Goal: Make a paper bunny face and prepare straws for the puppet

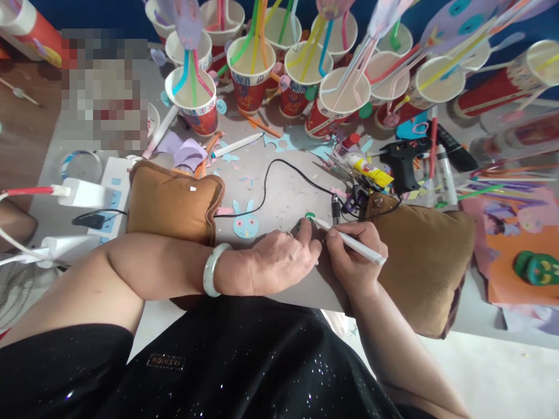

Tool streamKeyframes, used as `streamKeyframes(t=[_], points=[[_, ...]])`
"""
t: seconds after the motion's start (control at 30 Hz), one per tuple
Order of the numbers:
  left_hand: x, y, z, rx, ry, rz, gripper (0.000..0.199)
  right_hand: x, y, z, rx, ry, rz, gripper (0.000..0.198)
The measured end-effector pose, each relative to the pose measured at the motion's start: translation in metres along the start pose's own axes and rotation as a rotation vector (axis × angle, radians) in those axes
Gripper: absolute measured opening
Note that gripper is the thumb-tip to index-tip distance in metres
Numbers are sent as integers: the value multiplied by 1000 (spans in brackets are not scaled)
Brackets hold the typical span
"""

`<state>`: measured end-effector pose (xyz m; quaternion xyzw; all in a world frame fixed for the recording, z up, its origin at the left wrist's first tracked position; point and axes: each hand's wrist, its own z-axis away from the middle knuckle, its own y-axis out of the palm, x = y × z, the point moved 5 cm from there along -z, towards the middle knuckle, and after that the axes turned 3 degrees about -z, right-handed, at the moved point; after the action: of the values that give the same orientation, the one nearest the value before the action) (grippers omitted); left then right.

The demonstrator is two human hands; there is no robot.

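My right hand [356, 253] grips a white marker pen [360, 249], its tip touching or just above a small green paper piece [310, 216]. My left hand [283, 259], a pale bangle on its wrist, has its fingers curled and pressed onto the dark green piece at the tabletop. Part of that piece is hidden by the fingers. Left of my hands lies a light-blue paper rabbit face [245, 224] with pink eyes. Just beyond my right fingers is a black pen [335, 208].
Paper cups [198, 110] with coloured straws line the back. Brown cushions [172, 201] flank my hands. A black glue gun [402, 163] sits at the right, its cable [279, 160] crossing the table [279, 192] among paper scraps. A power strip [114, 198] is at the left.
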<state>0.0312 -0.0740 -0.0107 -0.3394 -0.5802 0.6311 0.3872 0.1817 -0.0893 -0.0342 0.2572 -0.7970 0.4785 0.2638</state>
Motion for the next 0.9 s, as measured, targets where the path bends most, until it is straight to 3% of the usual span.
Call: streamKeyframes(t=[0.9], points=[[1, 2, -1, 8, 22, -31, 47, 2, 1, 0, -5, -75, -17, 8]])
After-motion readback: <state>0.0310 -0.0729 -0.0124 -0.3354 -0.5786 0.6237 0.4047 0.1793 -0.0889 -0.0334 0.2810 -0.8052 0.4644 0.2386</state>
